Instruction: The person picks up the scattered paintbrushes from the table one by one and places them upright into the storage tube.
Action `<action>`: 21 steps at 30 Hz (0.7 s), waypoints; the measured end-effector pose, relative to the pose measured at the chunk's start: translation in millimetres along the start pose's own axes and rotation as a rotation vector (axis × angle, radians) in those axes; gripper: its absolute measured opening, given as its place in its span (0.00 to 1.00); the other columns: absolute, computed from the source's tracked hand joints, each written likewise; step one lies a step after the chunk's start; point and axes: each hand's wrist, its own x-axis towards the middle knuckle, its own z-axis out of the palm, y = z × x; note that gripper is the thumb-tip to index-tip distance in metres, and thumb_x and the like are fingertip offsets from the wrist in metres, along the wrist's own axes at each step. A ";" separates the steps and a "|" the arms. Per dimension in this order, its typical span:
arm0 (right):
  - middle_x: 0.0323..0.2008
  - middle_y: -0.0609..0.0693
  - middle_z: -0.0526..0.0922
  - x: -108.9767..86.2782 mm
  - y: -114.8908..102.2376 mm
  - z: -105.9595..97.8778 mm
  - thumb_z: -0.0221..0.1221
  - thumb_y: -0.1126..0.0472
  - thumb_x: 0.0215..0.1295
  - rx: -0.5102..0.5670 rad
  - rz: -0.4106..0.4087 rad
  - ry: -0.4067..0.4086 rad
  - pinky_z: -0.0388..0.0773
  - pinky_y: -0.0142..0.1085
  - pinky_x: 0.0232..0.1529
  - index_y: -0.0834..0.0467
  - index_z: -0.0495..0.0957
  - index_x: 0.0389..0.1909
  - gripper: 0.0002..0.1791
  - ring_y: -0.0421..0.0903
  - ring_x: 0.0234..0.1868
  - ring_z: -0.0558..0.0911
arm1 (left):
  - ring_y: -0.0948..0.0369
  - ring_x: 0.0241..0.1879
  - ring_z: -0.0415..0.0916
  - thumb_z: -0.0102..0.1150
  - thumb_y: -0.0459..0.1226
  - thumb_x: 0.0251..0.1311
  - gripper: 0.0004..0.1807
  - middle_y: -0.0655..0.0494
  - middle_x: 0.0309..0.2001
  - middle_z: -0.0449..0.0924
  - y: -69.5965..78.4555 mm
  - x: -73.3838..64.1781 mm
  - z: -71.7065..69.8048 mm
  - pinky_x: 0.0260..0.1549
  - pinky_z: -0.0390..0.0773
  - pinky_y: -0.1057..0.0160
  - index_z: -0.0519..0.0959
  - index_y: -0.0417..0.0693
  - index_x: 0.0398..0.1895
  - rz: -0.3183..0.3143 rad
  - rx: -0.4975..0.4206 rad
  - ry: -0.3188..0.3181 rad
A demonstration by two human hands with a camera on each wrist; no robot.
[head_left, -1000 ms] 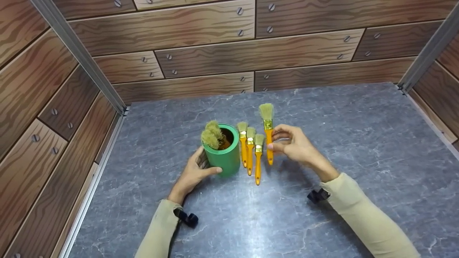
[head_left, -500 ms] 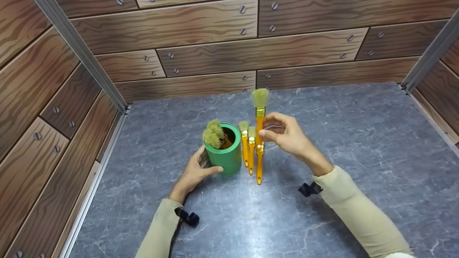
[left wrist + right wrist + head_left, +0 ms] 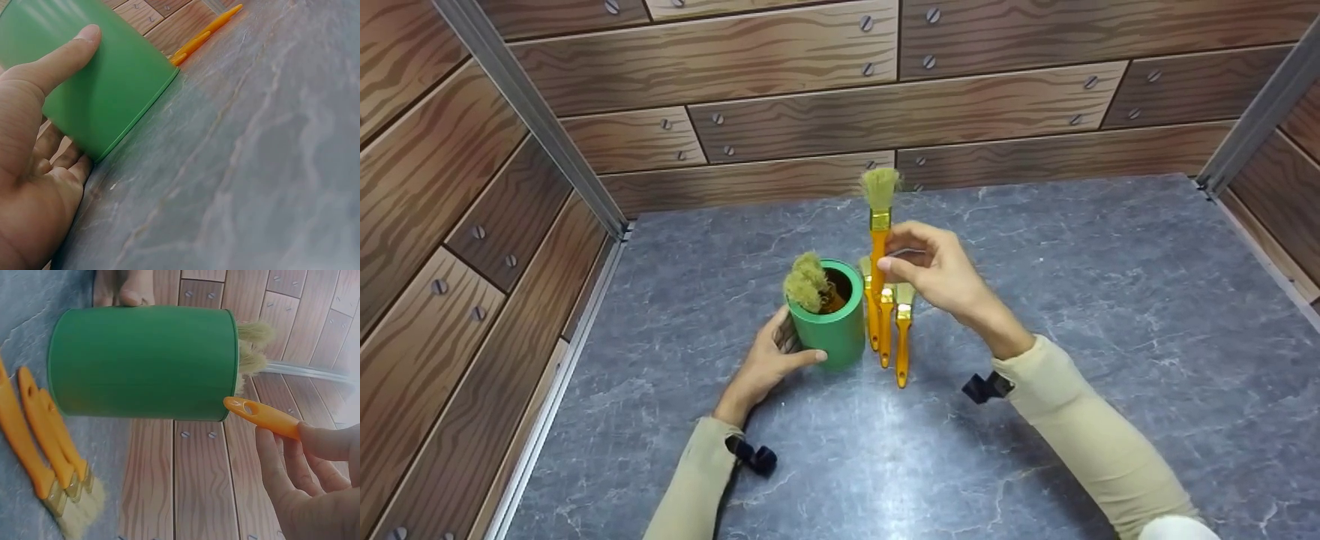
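Note:
A green cylindrical container [image 3: 829,337] stands upright on the table with several brushes [image 3: 805,283] in it, bristles up at its left rim. My left hand [image 3: 769,360] holds the container's left side, thumb across the front. My right hand [image 3: 937,270] pinches a paintbrush [image 3: 880,225] by its orange handle, bristles up, above the table to the right of the container. In the right wrist view the handle's end [image 3: 247,408] overlaps the container's rim. Three more paintbrushes [image 3: 902,345] lie side by side on the table, right of the container, one partly behind the held brush.
The grey marbled table [image 3: 1072,300] is bounded by wood-patterned walls [image 3: 780,90] at the back and sides. Metal corner posts [image 3: 532,112] stand at the back corners. A black wrist camera [image 3: 751,456] sits on each sleeve.
My right hand has lifted the paintbrush off the table and carried it up and left toward the container. The left hand stays on the container, and the three lying brushes keep their places.

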 end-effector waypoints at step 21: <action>0.51 0.62 0.88 27.3 -12.8 27.1 0.64 0.71 0.74 -0.099 -0.068 -0.052 0.92 0.43 0.50 0.65 0.83 0.58 0.14 0.55 0.47 0.90 | 0.56 0.82 0.59 0.81 0.30 0.56 0.60 0.55 0.82 0.64 -0.3 2.1 0.6 0.83 0.59 0.56 0.54 0.54 0.87 0.001 0.000 0.002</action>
